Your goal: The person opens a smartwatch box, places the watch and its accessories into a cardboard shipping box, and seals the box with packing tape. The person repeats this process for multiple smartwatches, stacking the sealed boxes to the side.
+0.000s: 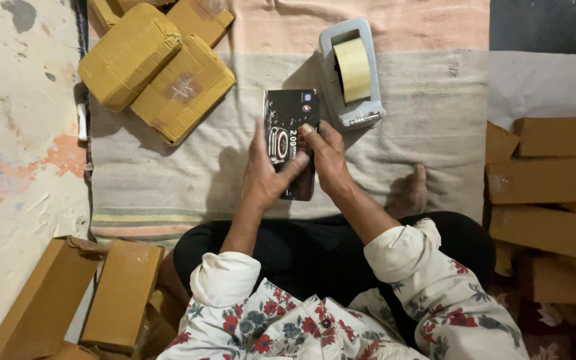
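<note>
A person sits cross-legged on the floor, and both hands meet at the centre of the frame on a small black printed box [287,127] that lies on a pale striped cloth [428,127]. The left hand [266,170] is closed around the box's left edge, thumb laid across its face; the right hand [328,155] is clamped on its right edge with the fingers pressed on the top. Just beside the box, toward the upper right, a grey tape dispenser [351,73] with a roll of tan tape stands on the same cloth. At the upper left of the frame, taped brown parcels [158,63] are stacked partly on the cloth and partly against a worn, paint-stained floor [15,133]. Flat brown cardboard boxes [81,300] lie at the lower left, and another heap of cardboard boxes [548,193] fills the right side. A bare foot [408,193] rests on the cloth right of the hands. White floral sleeves [428,273] fill the bottom centre.
</note>
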